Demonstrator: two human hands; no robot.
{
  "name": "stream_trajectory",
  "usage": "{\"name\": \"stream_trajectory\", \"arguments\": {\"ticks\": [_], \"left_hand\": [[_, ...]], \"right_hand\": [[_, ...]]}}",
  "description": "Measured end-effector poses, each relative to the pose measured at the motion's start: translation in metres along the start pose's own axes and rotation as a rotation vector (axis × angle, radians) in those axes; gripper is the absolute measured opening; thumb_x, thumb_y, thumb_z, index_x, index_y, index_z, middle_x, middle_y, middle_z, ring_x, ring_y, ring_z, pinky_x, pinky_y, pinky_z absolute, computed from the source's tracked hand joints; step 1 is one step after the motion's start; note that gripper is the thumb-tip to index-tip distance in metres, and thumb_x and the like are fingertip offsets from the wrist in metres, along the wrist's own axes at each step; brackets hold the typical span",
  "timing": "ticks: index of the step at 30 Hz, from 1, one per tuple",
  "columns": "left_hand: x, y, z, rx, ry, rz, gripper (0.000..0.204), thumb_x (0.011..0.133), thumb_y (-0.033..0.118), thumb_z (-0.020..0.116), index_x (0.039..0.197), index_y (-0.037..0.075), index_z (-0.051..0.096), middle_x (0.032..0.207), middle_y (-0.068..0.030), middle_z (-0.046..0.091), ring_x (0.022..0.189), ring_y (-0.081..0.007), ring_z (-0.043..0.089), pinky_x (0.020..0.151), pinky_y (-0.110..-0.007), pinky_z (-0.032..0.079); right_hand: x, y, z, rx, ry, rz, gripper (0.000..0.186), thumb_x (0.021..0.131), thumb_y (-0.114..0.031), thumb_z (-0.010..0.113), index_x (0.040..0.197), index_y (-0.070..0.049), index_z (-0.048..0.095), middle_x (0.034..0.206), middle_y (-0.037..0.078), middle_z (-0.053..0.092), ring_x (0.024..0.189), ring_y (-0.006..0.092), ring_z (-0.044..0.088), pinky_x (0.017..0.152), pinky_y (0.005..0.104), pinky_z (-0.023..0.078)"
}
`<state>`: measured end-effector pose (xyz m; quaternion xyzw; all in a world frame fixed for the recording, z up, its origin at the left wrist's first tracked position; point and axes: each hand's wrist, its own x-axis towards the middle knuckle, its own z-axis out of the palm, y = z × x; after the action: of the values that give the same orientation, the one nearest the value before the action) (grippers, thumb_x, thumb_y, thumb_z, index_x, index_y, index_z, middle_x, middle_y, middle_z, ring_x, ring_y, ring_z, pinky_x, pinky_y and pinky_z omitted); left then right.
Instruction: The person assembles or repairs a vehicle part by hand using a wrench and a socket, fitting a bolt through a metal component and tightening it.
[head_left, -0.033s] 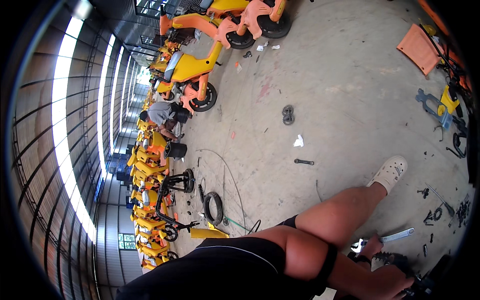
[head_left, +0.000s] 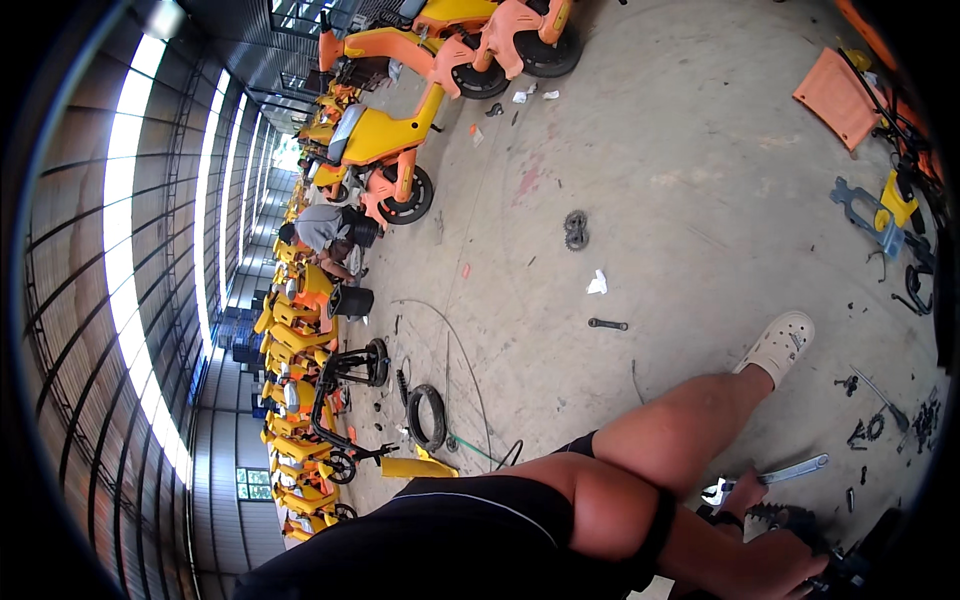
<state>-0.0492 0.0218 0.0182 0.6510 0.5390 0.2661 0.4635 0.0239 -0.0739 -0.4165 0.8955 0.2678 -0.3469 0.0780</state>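
Note:
Low at the right, my left hand [head_left: 741, 492], a dark band at its wrist, is closed around the middle of a silver adjustable wrench [head_left: 798, 470]. The wrench's jaw end shows on one side of the hand and its handle on the other. Below it, my right hand [head_left: 788, 562] is closed at a black part [head_left: 850, 572] whose kind is lost in the dark rim. A dark toothed part [head_left: 785, 516] sits between the two hands. My right forearm hides most of the left one.
My leg with a beige clog [head_left: 780, 345] stands beyond the hands. A screwdriver [head_left: 890, 405], a crank arm [head_left: 608, 324], a chainwheel [head_left: 576, 230] and a loose tyre [head_left: 427, 416] lie on the concrete. Yellow-orange scooters [head_left: 385, 130] line the left; a person [head_left: 325, 232] crouches there.

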Motion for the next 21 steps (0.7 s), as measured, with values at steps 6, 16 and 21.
{"name": "stream_trajectory", "arguments": {"ticks": [6, 16, 21], "left_hand": [[0.001, 0.007, 0.006, 0.052, -0.072, 0.038, 0.030, 0.086, 0.043, 0.064, 0.080, 0.014, 0.059, 0.056, -0.0099, 0.059, 0.056, -0.0350, 0.062, 0.050, -0.050, 0.047], [0.036, 0.015, 0.026, -0.231, -0.071, 0.035, 0.027, 0.084, 0.026, 0.066, 0.096, 0.004, 0.056, 0.074, -0.0188, 0.063, 0.075, -0.0404, 0.064, 0.066, -0.053, 0.050], [0.052, 0.033, -0.026, -0.232, -0.045, 0.042, 0.026, 0.093, 0.028, 0.058, 0.095, 0.002, 0.056, 0.071, -0.0180, 0.065, 0.068, -0.0399, 0.066, 0.063, -0.053, 0.052]], "right_hand": [[-0.006, -0.005, -0.008, 0.059, 0.017, -0.037, 0.055, 0.088, -0.046, 0.065, 0.121, -0.002, 0.063, 0.106, 0.020, 0.070, 0.097, 0.0310, 0.070, 0.084, 0.0438, 0.054], [0.021, 0.034, -0.069, 0.454, -0.139, -0.189, 0.046, 0.093, -0.037, 0.063, 0.125, -0.004, 0.060, 0.110, 0.016, 0.068, 0.096, 0.0268, 0.070, 0.081, 0.0404, 0.057], [0.015, 0.028, -0.163, 0.813, -0.100, -0.163, 0.042, 0.096, -0.033, 0.062, 0.126, -0.005, 0.058, 0.112, 0.014, 0.067, 0.095, 0.0247, 0.070, 0.080, 0.0386, 0.058]]}}
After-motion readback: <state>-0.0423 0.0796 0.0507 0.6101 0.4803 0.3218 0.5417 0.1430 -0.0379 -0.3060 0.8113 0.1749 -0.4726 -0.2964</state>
